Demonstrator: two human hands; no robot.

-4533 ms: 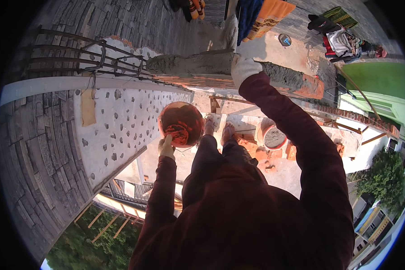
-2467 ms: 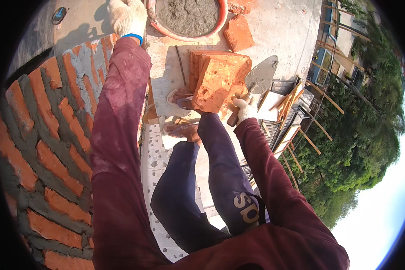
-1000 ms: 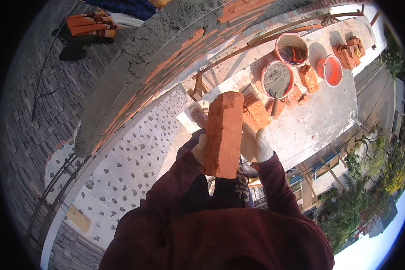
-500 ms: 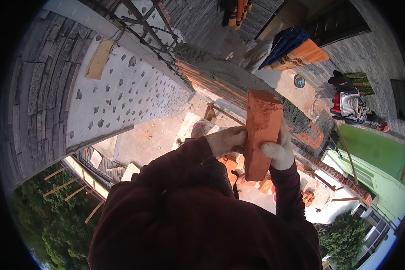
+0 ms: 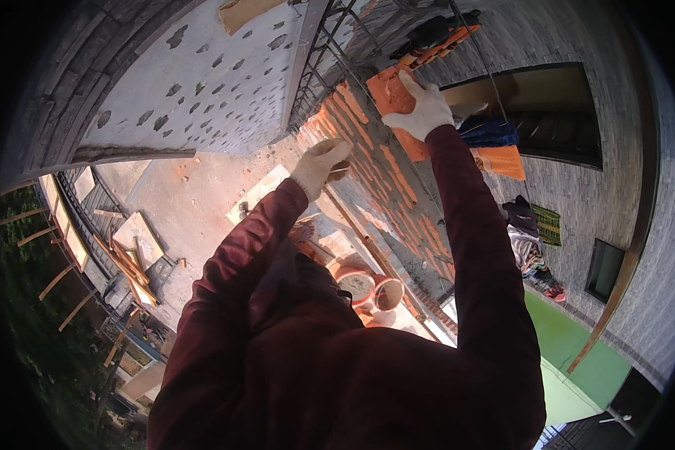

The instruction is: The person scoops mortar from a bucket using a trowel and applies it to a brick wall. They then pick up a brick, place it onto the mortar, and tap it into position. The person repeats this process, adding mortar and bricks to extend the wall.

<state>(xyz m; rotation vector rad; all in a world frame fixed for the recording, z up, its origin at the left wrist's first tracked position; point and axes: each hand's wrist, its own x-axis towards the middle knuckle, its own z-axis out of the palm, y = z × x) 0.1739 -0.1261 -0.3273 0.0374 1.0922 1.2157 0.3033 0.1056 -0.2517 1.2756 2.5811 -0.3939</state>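
My right hand (image 5: 421, 111), in a white glove, grips a red brick (image 5: 385, 84) on top of the half-built brick wall (image 5: 394, 176), its thumb and fingers spread over the brick. My left hand (image 5: 322, 165), also gloved, is lower and further left, beside the wall's face, with its fingers curled; what they hold, if anything, I cannot make out. The wall has red bricks with grey mortar between them, and a thin line runs along it.
Steel rebar (image 5: 326, 56) rises at the wall's far end, beside a pitted white wall (image 5: 187, 97). Below are two buckets (image 5: 355, 288), one with mortar, on a pale platform. Blue and orange cloths (image 5: 499, 161) hang behind the wall. Loose boards (image 5: 139, 240) lie at left.
The brick has gone from between both my hands in front of me up onto the wall under my right hand. My left hand has come away from it, down and left.
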